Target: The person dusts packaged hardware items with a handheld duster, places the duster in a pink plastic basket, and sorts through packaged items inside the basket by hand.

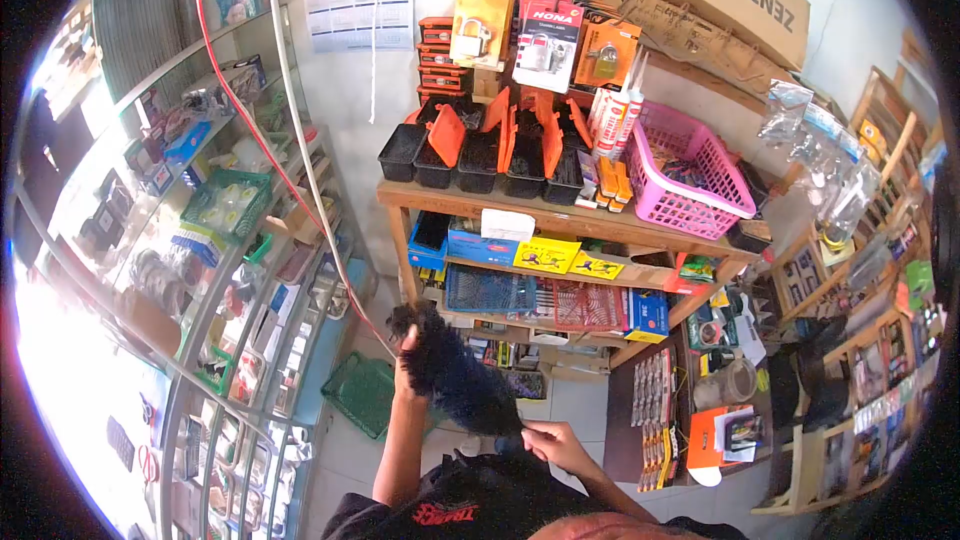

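A dark, fluffy feather duster [455,370] hangs at a slant in front of my body, its bushy end up at the left. My left hand [408,365] is closed around its upper left end, the fingers partly hidden by the feathers. At the lower right end, my right hand [550,443] pinches the narrow tip with thumb and fingers. Just beyond the duster stands a wooden shelf rack [570,216]. Black bins with orange lids [440,145] line its top.
A pink basket [690,180] and white sealant tubes [615,120] stand on the rack. Packaged padlocks [548,45] hang above. At left is a glass display case [200,270]; a green crate [360,395] lies on the floor. A dark counter [640,390] stands at right.
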`<state>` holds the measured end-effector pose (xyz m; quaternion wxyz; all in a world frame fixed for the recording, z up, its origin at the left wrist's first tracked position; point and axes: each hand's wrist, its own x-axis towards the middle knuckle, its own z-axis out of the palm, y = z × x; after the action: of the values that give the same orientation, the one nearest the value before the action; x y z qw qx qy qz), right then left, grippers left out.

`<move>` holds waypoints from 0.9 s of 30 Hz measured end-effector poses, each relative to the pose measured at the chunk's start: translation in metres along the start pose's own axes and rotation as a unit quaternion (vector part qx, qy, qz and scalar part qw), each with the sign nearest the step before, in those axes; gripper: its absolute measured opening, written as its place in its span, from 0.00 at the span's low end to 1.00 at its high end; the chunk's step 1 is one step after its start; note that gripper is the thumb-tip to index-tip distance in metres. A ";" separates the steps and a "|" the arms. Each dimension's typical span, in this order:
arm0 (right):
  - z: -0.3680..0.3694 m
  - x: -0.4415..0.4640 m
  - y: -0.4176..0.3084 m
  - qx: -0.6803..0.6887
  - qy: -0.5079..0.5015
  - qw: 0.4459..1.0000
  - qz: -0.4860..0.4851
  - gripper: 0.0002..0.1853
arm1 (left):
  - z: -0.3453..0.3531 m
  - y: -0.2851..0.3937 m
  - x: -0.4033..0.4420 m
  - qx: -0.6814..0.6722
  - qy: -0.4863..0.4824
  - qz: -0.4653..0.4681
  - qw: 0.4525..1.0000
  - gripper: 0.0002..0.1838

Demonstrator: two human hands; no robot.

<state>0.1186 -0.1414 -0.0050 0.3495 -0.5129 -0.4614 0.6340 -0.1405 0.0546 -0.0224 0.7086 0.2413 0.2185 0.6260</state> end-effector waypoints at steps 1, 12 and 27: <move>0.000 0.001 -0.003 -0.036 -0.034 0.999 0.010 0.15 | 0.001 0.001 -0.008 -0.099 0.006 -0.061 0.993 0.23; -0.136 0.099 -0.226 -0.157 0.164 0.921 -0.316 0.17 | -0.025 0.014 -0.039 -0.141 -0.048 -0.067 0.987 0.19; -0.235 0.239 -0.499 -0.291 0.439 0.642 -0.557 0.29 | -0.034 0.063 -0.090 -0.133 0.050 0.075 0.987 0.17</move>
<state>0.2775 0.2953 0.3763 0.6308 -0.4525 -0.6130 -0.1466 -0.2218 -0.0265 -0.0095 0.6740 0.1293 0.1498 0.7118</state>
